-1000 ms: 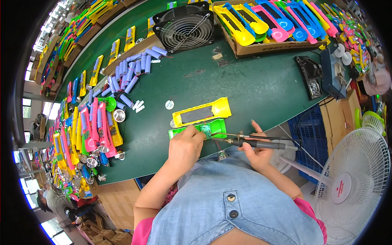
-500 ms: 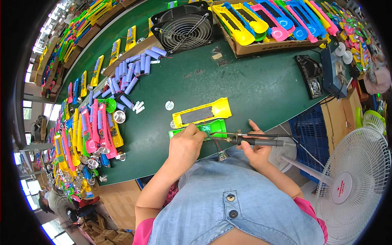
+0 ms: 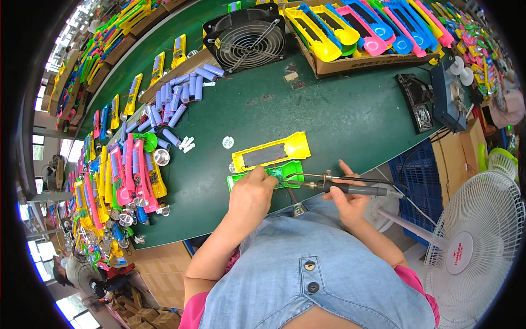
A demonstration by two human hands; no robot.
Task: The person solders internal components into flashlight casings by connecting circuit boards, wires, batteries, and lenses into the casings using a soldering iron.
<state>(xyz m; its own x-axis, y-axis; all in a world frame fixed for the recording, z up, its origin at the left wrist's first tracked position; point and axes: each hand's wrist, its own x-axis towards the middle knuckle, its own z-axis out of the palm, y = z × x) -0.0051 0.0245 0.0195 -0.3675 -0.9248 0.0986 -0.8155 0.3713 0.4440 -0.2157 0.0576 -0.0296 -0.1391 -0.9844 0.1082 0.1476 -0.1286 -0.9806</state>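
Note:
A green plastic flashlight shell point(image 3: 296, 168) lies open at the table's near edge, with a small circuit board and thin wires inside. My left hand point(image 3: 252, 192) rests over its left part, fingertips pinched together; what they hold is hidden. In my right hand point(image 3: 350, 204) is a soldering iron point(image 3: 359, 189) with a dark handle and a thin tube alongside. Its tip points left, over the right part of the green shell. A yellow shell point(image 3: 298, 145) with a dark strip inside lies just behind. From the green shell, wires run down to a small silvery lamp cup point(image 3: 298, 209).
Purple battery cells point(image 3: 175, 104) are heaped at the back left, beside many colourful shells point(image 3: 137, 170). A black fan point(image 3: 246, 41) stands at the back, next to a cardboard box point(image 3: 350, 66) of shells. On the right are a blue-grey device point(image 3: 449, 96) and a white fan point(image 3: 474, 247).
My right hand has shifted slightly right with the soldering iron, drawing its tip a little back. My left hand stays nearly in place over the green shell.

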